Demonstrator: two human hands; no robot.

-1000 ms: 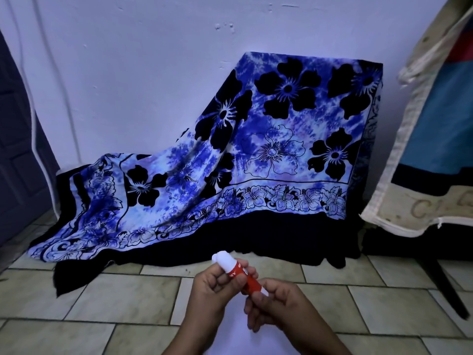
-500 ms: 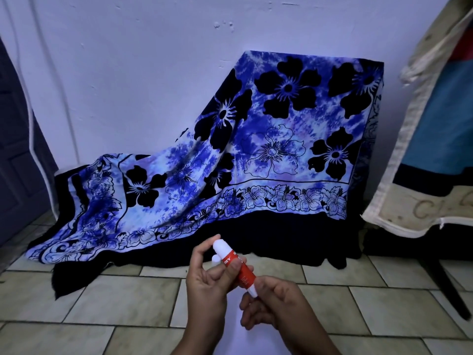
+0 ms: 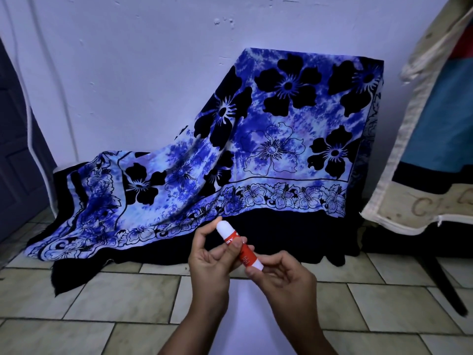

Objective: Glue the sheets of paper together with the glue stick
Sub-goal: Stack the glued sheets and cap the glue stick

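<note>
Glue stick [image 3: 240, 249]: a red tube with a white rounded cap [image 3: 225, 228] at its upper end and a white base at its lower end. You hold it tilted in both hands, in the air above the tiled floor [image 3: 128, 298], cap pointing up and to the left.

Your left hand [image 3: 210, 260] grips the upper half. Its thumb lies across the red label and its curled fingers wrap behind the tube, with the index finger arched up beside the cap. Your right hand [image 3: 284, 280] pinches the white base between the thumb and the fingertips; its other fingers are loosely curled below. The cap is on the stick.

White lettering runs along the red label just under the cap. Your left thumb covers part of it, and what shows is too small to read with confidence.

A white sheet of paper [image 3: 247, 311] lies on the floor under your forearms; only a strip of it shows between them.

Beyond your hands, a blue and black cloth [image 3: 268, 149] printed with large flowers hangs over something against the pale wall [image 3: 128, 73]. At the right edge hangs a cream-bordered fabric panel [image 3: 435, 149]; a large letter C shows near its lower edge, and the marks beside it cannot be read.
</note>
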